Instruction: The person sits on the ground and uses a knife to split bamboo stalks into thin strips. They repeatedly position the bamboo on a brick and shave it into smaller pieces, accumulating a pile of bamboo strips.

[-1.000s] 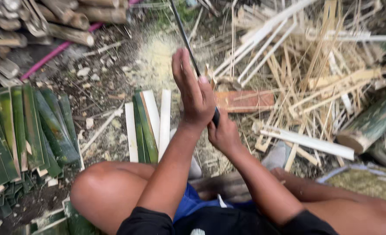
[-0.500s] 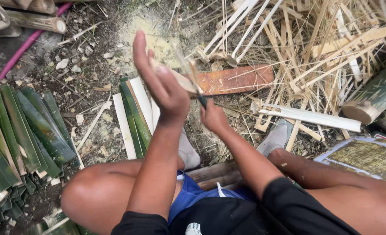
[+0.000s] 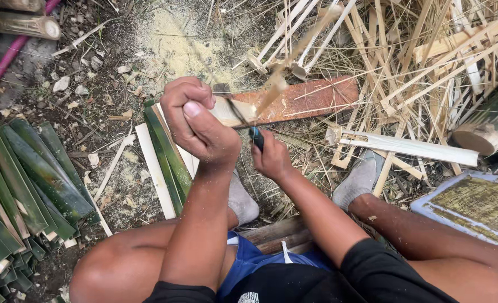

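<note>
Head view: blurred bamboo strip (image 3: 294, 62), perhaps knife-split, in left hand (image 3: 195, 120).

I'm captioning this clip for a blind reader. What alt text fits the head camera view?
Seen from above, a seated person's left hand grips a pale bamboo strip while the right hand holds a dark-handled blade against it. Green split bamboo slats lie at left; pale offcuts lie at right.

Outdoor dirt ground (image 3: 100, 84), daylight, no walls. Pale sawdust patch (image 3: 176, 45) at 12 o'clock. Stack of green bamboo slats (image 3: 21, 185) at 9 o'clock. Heap of pale bamboo splints (image 3: 428, 50) at 1–2 o'clock. Cut bamboo culm (image 3: 487, 126) at 3 o'clock. Pink hose (image 3: 7, 64) at 10 o'clock.
</note>
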